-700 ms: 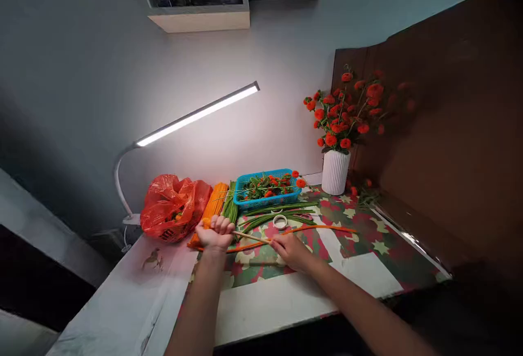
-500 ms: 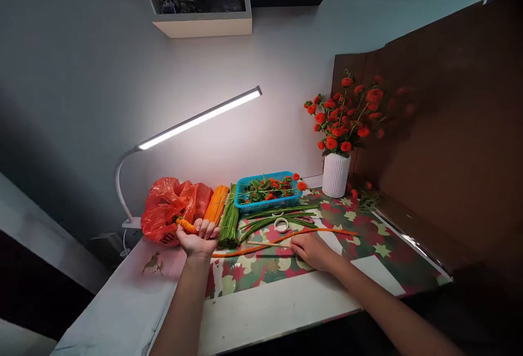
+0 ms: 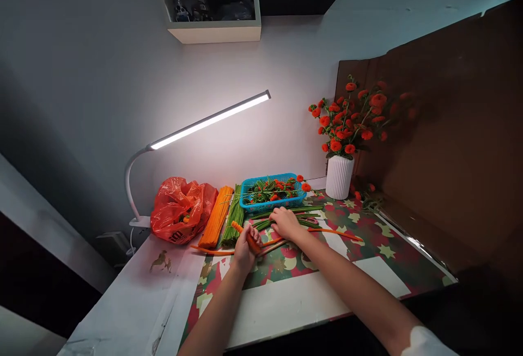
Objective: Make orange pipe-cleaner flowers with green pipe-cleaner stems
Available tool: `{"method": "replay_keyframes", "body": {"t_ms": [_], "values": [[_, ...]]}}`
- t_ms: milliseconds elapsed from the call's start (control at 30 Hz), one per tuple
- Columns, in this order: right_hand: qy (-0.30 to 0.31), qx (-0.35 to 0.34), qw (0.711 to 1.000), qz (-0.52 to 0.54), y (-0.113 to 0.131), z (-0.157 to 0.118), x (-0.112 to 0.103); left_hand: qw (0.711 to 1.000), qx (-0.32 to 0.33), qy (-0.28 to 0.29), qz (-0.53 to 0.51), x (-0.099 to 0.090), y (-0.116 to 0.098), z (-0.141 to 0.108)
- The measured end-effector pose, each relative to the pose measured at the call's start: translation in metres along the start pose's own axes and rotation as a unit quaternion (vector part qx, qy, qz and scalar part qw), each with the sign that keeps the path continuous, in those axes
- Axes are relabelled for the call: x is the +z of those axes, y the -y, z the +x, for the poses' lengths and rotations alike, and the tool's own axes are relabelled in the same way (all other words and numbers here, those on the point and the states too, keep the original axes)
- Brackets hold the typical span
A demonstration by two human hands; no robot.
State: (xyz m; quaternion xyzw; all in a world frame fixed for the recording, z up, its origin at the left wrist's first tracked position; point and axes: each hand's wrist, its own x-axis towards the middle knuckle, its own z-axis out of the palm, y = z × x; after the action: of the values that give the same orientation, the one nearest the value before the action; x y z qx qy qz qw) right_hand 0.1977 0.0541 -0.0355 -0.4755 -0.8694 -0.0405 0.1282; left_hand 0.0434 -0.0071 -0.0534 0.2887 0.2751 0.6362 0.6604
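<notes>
My left hand (image 3: 245,246) is closed around a coiled orange pipe cleaner (image 3: 237,227), low over the patterned mat. A thin tan stick (image 3: 273,246) slants away from beside that hand toward my right wrist. My right hand (image 3: 286,224) lies palm down with bent fingers over the green pipe cleaners (image 3: 308,215); whatever is under its fingertips is hidden. The white ring-shaped roll is covered from view there. A long straight orange pipe cleaner (image 3: 339,233) runs across the mat beneath both hands.
Bundles of orange pipe cleaners (image 3: 216,219) and green pipe cleaners (image 3: 233,219) lie by a red plastic bag (image 3: 180,203). Behind stand a blue basket (image 3: 273,203) of red flowers and a white vase (image 3: 339,177). A lit lamp (image 3: 212,120) arches above; a brown board (image 3: 433,143) borders the right.
My left hand has come right and down from beside the red bag with the coiled orange piece. My right hand has left the tan stick and reached forward to the green stems.
</notes>
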Motion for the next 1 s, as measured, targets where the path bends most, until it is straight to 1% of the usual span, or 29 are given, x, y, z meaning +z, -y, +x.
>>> {"method": "replay_keyframes", "body": {"t_ms": [100, 167, 267, 367, 433, 533, 567, 600, 667, 800, 1000], "values": [[0.005, -0.018, 1.0, -0.007, 0.009, 0.015, 0.005, 0.999, 0.031, 0.008, 0.019, 0.0, 0.002, -0.003], [-0.007, -0.033, 0.999, -0.012, 0.009, 0.017, 0.005, 0.999, 0.027, 0.002, 0.033, 0.0, 0.001, -0.004], [-0.038, -0.041, 0.998, -0.022, 0.002, 0.013, 0.001, 0.998, 0.009, -0.013, 0.058, -0.001, 0.0, -0.005], [-0.065, -0.038, 0.997, -0.03, -0.01, 0.007, -0.003, 0.996, 0.004, -0.048, 0.081, 0.001, 0.001, -0.005], [-0.105, -0.044, 0.993, -0.029, -0.017, 0.005, -0.005, 0.993, -0.002, -0.078, 0.089, 0.001, 0.003, -0.004], [-0.2, -0.057, 0.978, -0.019, -0.023, 0.003, -0.004, 0.989, -0.014, -0.117, 0.085, 0.002, 0.004, -0.004], [-0.221, -0.061, 0.973, -0.02, -0.024, 0.002, -0.003, 0.989, -0.015, -0.125, 0.081, 0.002, 0.004, -0.004], [-0.228, -0.065, 0.971, -0.024, -0.025, 0.002, -0.003, 0.988, -0.014, -0.13, 0.077, 0.003, 0.004, -0.004], [-0.214, -0.072, 0.973, -0.041, -0.025, 0.0, -0.001, 0.988, -0.006, -0.136, 0.073, 0.004, 0.003, -0.005], [-0.163, -0.067, 0.983, -0.058, -0.023, -0.004, 0.0, 0.987, -0.007, -0.14, 0.079, 0.006, 0.002, -0.006], [-0.096, -0.03, 0.994, -0.035, -0.014, -0.008, -0.005, 0.99, -0.027, -0.106, 0.087, 0.002, 0.001, -0.004]]}}
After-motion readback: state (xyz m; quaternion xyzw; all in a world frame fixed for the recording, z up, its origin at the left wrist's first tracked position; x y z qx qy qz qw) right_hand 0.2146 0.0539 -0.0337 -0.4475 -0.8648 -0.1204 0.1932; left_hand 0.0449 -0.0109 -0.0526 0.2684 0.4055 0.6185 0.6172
